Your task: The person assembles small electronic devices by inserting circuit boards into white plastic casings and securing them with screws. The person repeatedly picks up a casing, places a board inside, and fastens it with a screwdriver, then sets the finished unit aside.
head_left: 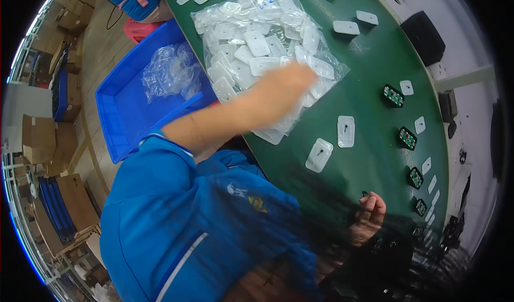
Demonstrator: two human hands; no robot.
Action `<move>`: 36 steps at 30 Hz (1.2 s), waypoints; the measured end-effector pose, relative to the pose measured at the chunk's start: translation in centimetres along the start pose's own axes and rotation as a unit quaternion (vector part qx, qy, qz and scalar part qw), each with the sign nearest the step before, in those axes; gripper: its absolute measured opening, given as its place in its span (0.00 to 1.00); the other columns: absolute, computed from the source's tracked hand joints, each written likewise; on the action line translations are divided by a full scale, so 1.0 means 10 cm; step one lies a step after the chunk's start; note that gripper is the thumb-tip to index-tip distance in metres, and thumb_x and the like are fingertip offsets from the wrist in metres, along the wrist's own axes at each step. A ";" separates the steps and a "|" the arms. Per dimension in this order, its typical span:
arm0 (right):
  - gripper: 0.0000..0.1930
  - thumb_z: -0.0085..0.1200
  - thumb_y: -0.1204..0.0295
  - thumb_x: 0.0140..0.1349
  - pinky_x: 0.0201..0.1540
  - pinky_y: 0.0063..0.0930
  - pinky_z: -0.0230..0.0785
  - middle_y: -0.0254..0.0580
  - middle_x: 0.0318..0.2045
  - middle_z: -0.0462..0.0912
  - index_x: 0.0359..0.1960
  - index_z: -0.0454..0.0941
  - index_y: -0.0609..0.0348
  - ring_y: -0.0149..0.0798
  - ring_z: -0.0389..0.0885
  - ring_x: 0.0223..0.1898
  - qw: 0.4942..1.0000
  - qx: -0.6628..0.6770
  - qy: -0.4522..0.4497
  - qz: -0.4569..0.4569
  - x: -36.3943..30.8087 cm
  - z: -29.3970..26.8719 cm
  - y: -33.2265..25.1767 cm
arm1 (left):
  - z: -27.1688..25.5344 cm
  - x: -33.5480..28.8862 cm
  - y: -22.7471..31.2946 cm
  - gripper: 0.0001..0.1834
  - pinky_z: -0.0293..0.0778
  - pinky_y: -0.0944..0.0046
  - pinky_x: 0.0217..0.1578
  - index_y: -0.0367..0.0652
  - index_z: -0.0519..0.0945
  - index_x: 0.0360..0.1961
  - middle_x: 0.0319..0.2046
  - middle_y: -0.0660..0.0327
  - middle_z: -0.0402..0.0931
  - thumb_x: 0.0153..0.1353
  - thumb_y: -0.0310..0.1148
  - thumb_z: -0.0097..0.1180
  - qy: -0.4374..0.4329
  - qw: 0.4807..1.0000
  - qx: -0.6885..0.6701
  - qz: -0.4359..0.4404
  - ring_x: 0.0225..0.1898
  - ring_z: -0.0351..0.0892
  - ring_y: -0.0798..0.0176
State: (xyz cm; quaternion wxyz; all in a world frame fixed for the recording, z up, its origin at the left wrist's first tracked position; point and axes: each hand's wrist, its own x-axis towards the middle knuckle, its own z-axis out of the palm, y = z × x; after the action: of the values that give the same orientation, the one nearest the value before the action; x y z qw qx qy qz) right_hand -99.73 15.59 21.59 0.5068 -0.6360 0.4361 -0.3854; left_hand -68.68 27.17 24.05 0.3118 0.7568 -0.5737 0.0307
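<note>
My left hand [292,85], smeared by motion, reaches over a large clear plastic bag [334,69]. Many white plastic trays [257,43] fill the bag. The blur hides whether the fingers hold anything. Lower right, my right hand [370,216] has its fingertips closed in a pinch on a small black part [365,194], too small to identify. Between the bag and that hand, a white tray [319,155] and a second white tray [346,131] lie flat on the green table, each with a small black piece on it.
Black housings with green circuit boards [393,95] line the table's right side, beside white pieces [407,87]. More white trays [346,27] lie at the far side. Left of the green table [342,179], a blue bin [115,109] holds crumpled clear plastic [172,71].
</note>
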 end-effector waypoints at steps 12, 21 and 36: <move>0.08 0.54 0.73 0.63 0.23 0.11 0.55 0.33 0.26 0.78 0.39 0.78 0.65 0.18 0.65 0.21 0.978 -0.033 0.206 0.008 0.14 -0.75 0.31 | -0.31 0.05 -1.47 0.15 0.64 0.58 0.57 0.38 0.79 0.45 0.49 0.53 0.76 0.55 0.23 0.52 -0.025 0.986 0.166 0.016 0.55 0.71 0.48; 0.08 0.60 0.71 0.53 0.35 0.25 0.67 0.34 0.30 0.77 0.35 0.80 0.57 0.31 0.73 0.29 0.903 -0.410 0.118 -0.052 0.28 -0.82 0.35 | -0.16 0.16 -0.46 0.15 0.70 0.75 0.23 0.37 0.73 0.52 0.32 0.60 0.76 0.69 0.32 0.44 0.015 0.947 -0.283 -0.149 0.23 0.76 0.72; 0.06 0.60 0.73 0.50 0.37 0.35 0.68 0.38 0.31 0.74 0.30 0.77 0.58 0.43 0.73 0.35 0.882 -0.437 -0.029 -0.174 0.27 -0.39 0.34 | 0.49 -0.18 0.71 0.21 0.75 0.72 0.29 0.39 0.69 0.57 0.43 0.55 0.74 0.62 0.17 0.43 -0.357 0.760 -0.517 -0.168 0.29 0.78 0.69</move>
State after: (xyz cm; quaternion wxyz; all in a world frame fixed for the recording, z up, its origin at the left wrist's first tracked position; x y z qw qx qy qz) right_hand -103.10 11.47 19.14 0.1146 -0.8693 0.4281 -0.2188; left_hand -77.13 25.18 22.46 0.4282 0.5209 -0.4363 -0.5958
